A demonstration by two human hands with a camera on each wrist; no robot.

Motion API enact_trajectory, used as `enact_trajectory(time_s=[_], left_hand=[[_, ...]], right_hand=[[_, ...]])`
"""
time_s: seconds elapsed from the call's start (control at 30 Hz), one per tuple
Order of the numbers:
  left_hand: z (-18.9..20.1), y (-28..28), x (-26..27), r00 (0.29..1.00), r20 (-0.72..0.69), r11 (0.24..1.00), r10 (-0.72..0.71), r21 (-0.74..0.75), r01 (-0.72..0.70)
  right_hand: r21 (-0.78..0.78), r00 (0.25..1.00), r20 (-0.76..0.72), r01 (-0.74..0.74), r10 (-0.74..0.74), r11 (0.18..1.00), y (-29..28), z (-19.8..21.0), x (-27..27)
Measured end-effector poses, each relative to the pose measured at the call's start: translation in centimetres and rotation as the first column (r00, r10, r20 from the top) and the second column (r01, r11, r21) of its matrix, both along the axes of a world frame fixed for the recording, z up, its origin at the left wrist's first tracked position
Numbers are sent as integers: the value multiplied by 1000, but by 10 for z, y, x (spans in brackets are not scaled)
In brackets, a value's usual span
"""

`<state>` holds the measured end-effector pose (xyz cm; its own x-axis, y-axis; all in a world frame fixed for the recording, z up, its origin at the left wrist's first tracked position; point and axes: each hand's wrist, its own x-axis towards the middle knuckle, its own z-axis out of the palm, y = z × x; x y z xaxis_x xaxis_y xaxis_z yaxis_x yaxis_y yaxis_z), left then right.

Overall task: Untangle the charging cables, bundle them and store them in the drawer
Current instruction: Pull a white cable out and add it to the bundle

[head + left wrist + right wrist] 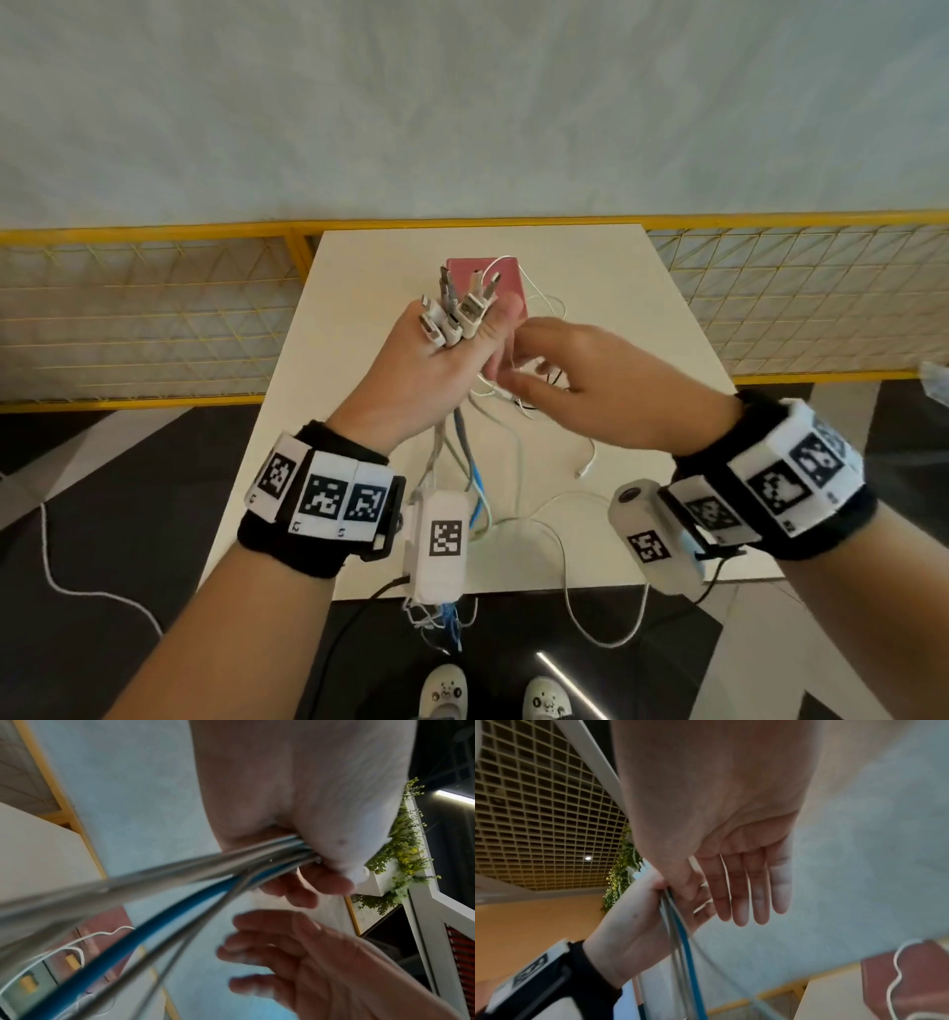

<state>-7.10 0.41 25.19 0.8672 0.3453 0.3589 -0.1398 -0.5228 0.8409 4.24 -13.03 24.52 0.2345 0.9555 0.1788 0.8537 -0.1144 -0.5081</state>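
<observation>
Above the table: two bare hands meet at the middle, each wrist wearing a black band with printed square markers.
Left hand: raised, fingers curled tight around a bunch of cables, thumb up beside the plugs.
Plugs: about six or seven stick up out of the left fist in a fan; the exact count is hard to tell, as they overlap.
Cable colours: one blue cable runs among several grey and white ones; the left wrist view shows them leaving the fist side by side.
Right hand: just beside the left fist, fingers straight and together, holding nothing that can be seen; blurred.
Loose cables: thin white ones lie on the table under the hands and hang over its near edge.
Pink box: one, on the table beyond the hands, a white cable looped across it.
Fence: yellow mesh on both sides behind the table.
Shoes: two, white, on the floor below.
</observation>
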Motion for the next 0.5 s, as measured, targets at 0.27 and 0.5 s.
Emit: enact_trajectory(time_s=[0.27, 0.5], left_hand=[[12, -2, -3, 997, 27, 996, -66, -52, 67], [21, 19, -15, 977, 150, 959, 149, -263, -106]], right_hand=[[67, 817, -540, -197, 201, 978, 32, -46, -45], [-314, 919, -393, -115, -19, 942, 16, -126, -20]])
